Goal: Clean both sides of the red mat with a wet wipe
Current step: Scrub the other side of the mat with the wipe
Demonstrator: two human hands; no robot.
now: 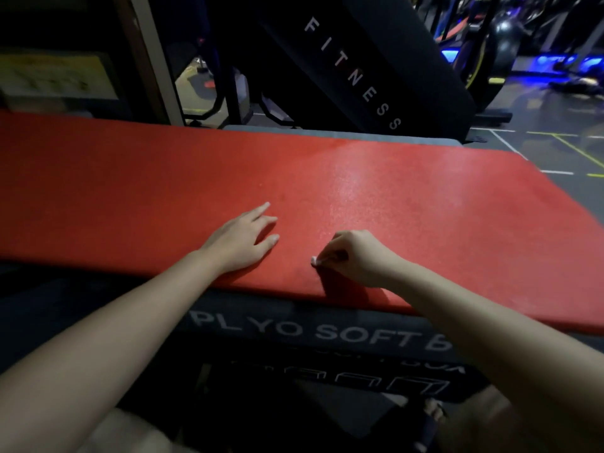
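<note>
The left hand lies flat, fingers straight, on the mat. The right hand pinches what looks like a wipe against it.

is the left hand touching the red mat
Touching. The head view shows the left hand lying palm down, fingers spread, flat on the red mat near its front edge.

Red mat lies flat, white wipe near its front edge.

A single wide-angle head-worn view looks forward and down, close over the flat red foam mat, with the dark grey gym floor beyond.
</note>
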